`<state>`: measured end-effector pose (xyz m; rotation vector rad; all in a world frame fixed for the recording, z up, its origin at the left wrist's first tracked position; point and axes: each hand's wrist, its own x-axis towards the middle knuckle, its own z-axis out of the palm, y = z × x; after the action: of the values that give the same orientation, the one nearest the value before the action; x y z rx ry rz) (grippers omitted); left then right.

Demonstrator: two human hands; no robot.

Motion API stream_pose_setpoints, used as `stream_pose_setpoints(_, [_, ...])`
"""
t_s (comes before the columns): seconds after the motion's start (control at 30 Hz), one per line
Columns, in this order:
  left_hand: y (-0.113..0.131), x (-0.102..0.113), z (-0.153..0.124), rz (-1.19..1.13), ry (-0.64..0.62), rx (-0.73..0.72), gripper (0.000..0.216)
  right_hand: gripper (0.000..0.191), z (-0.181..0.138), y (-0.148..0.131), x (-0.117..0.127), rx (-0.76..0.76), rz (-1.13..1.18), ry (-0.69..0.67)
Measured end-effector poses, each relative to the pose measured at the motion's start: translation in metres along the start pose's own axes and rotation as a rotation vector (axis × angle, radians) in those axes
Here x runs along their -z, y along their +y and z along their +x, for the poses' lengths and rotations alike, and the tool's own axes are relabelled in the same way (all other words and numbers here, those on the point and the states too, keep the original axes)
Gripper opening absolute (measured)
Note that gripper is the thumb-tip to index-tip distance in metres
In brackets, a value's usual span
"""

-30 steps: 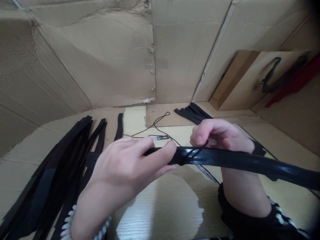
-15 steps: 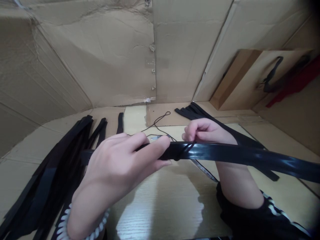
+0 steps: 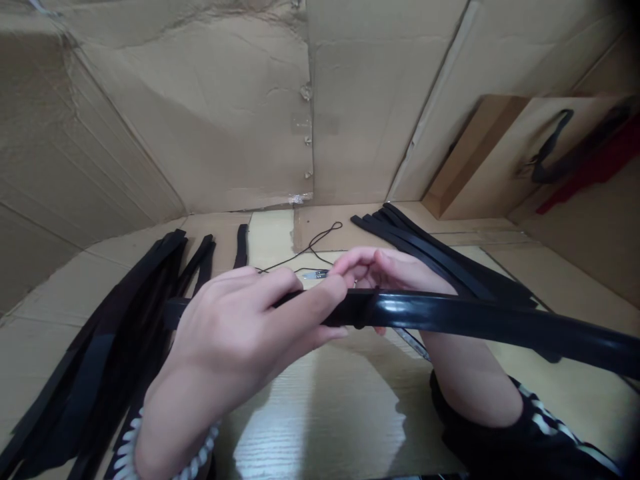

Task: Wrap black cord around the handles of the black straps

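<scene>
My left hand point(image 3: 250, 313) is closed around a long, glossy black strip point(image 3: 465, 313), thumb and fingers clamped on its left part. Just right of that thumb, turns of thin black cord point(image 3: 371, 307) cross over the strip. Behind the strip is my right hand point(image 3: 395, 270), its fingers curled in at the cord's turns. One fingertip shows below the strip's lower edge; the strip hides much of the grip. The cord's loose loop point(image 3: 325, 233) lies on the table beyond.
Several black strips point(image 3: 110, 340) are piled at left, and more black strips point(image 3: 440, 260) lie at right. A small pale tool tip point(image 3: 314, 275) shows behind my left hand. Cardboard walls point(image 3: 240, 120) surround the wooden table point(image 3: 320, 413). At upper right stands a paper bag point(image 3: 500, 147).
My right hand has moved left and down behind the strip, from a raised pinch to a curl close by my left thumb. The cord now lies closer against the strip. My left hand keeps its grip.
</scene>
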<state>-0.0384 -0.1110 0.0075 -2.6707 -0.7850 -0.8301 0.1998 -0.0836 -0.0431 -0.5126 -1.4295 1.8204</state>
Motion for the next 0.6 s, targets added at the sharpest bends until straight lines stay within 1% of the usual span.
stream_pose_setpoints(0.1, [-0.003,-0.001,-0.002,0.015,0.008,-0.017,0.03,0.042,-0.001,0.003,-0.001,-0.039,0.037,-0.106])
stream_pose_setpoints(0.13, [-0.003,-0.001,-0.002,0.015,0.02,-0.025,0.031,0.042,-0.001,0.004,0.001,-0.058,0.031,-0.124])
stream_pose_setpoints(0.2, [-0.004,0.0,-0.003,0.017,0.053,-0.035,0.029,0.041,-0.001,0.006,0.009,-0.095,-0.022,-0.092])
stream_pose_setpoints(0.27, [-0.004,0.002,-0.003,0.016,0.072,-0.033,0.027,0.033,0.001,0.01,0.019,-0.105,-0.092,-0.004])
stream_pose_setpoints(0.33, [-0.003,0.004,-0.003,0.004,0.076,-0.02,0.025,0.022,0.005,0.013,0.027,-0.067,-0.109,0.072])
stream_pose_setpoints(0.37, [-0.003,0.005,-0.003,-0.007,0.073,-0.013,0.024,0.022,0.006,0.015,0.029,-0.043,-0.096,0.09])
stream_pose_setpoints(0.47, [-0.003,0.006,-0.002,-0.031,0.035,0.001,0.023,0.027,0.009,0.017,0.025,0.045,-0.047,0.12])
stream_pose_setpoints(0.6, [-0.005,0.004,-0.001,-0.03,0.005,-0.016,0.021,0.036,0.005,0.016,0.012,0.144,-0.015,0.066])
